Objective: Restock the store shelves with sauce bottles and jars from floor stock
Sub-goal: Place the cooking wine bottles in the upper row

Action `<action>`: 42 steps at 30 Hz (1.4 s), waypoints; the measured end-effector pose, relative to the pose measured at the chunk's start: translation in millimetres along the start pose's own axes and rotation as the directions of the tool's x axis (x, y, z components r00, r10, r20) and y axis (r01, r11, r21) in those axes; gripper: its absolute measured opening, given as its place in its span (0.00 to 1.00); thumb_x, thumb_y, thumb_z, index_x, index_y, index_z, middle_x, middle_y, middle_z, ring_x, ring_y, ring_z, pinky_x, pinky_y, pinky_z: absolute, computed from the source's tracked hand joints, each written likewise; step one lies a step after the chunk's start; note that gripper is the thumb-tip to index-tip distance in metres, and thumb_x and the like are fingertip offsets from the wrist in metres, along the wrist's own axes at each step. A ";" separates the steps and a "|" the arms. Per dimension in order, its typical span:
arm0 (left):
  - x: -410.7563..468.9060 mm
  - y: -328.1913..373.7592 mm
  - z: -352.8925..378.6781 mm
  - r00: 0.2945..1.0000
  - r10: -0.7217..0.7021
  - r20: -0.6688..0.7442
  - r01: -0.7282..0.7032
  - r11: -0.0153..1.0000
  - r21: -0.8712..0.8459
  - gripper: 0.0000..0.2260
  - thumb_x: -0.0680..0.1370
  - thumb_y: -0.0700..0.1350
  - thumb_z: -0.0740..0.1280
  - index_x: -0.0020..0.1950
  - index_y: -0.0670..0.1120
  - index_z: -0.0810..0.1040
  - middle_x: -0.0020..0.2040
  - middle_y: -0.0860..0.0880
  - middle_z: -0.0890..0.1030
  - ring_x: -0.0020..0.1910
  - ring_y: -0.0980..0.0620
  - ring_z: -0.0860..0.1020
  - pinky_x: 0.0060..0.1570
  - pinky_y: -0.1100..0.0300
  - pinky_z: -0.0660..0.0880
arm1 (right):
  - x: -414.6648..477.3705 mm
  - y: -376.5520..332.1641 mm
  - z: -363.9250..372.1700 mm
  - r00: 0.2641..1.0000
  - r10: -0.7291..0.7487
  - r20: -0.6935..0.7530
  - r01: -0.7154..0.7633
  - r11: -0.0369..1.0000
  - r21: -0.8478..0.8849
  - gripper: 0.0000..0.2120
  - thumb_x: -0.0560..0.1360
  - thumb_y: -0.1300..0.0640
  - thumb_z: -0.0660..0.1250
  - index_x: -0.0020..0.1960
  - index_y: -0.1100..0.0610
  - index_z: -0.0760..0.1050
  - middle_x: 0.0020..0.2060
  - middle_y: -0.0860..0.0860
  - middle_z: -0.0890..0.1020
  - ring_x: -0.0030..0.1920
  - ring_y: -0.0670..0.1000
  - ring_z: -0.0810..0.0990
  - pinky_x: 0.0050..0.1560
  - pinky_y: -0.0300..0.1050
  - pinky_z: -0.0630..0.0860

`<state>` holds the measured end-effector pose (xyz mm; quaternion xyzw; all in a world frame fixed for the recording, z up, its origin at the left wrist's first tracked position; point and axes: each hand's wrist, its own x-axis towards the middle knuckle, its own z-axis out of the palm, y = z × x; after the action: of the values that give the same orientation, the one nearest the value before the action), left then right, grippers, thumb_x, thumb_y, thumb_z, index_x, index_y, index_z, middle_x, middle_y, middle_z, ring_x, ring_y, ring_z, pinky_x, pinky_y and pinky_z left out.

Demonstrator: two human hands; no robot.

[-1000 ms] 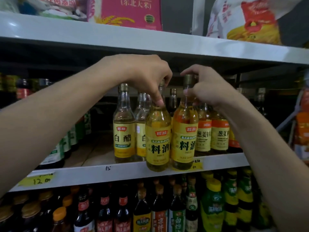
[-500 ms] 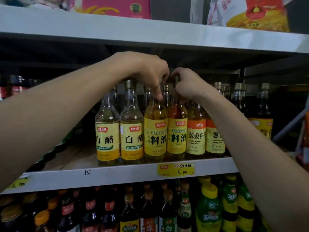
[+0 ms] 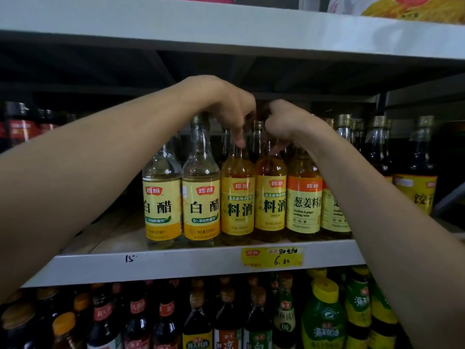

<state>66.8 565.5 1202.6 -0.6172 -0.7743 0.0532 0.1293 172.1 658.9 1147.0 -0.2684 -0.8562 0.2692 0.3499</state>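
On the grey metal middle shelf [image 3: 176, 264], close to its front edge and about midway along the row, a tall glass bottle of amber liquid with a yellow paper label, the left amber bottle [image 3: 237, 197], is stood upright. It is held at the neck by the left hand [image 3: 226, 109], whose fingers are curled down over the cap and pinched on the glass above the shoulder. Just beside it an identical one, the right amber bottle [image 3: 270, 195], is gripped by the right hand [image 3: 286, 122], the fingers wrapped round its neck and the cap hidden beneath them. Whether the two bottles touch cannot be told.

Clear glass vinegar bottles [image 3: 201, 197] are ranged towards the shelf's left end, and bottles with orange-banded labels [image 3: 304, 202] towards its right. A yellow price tag [image 3: 271, 256] is fixed to the front edge below.

Both amber bottles appear nearly full, so they are judged heavy for their width. The glass is rigid, smooth and breakable. Being tall and narrow, they are likely to be tipped easily. The neck hold is judged adequate for sliding and squaring them in the row. For lifting, the labelled body is thought the surer place, since paper is less slippery than bare glass. Knocks against neighbouring bottles are to be avoided.
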 end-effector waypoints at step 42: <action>-163.2 69.8 218.9 0.521 0.047 -0.852 -0.467 0.851 -0.238 0.06 0.77 0.41 0.65 0.46 0.42 0.80 0.43 0.49 0.81 0.39 0.50 0.79 0.34 0.53 0.76 | -216.0 60.1 99.4 0.764 -0.246 -0.597 0.389 0.913 0.122 0.09 0.77 0.61 0.68 0.54 0.49 0.77 0.46 0.40 0.81 0.49 0.43 0.82 0.48 0.35 0.79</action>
<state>107.7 440.4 953.5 -0.6921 -0.5099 -0.3972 0.3214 246.5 534.5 949.2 -0.1425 -0.7065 0.2139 0.6594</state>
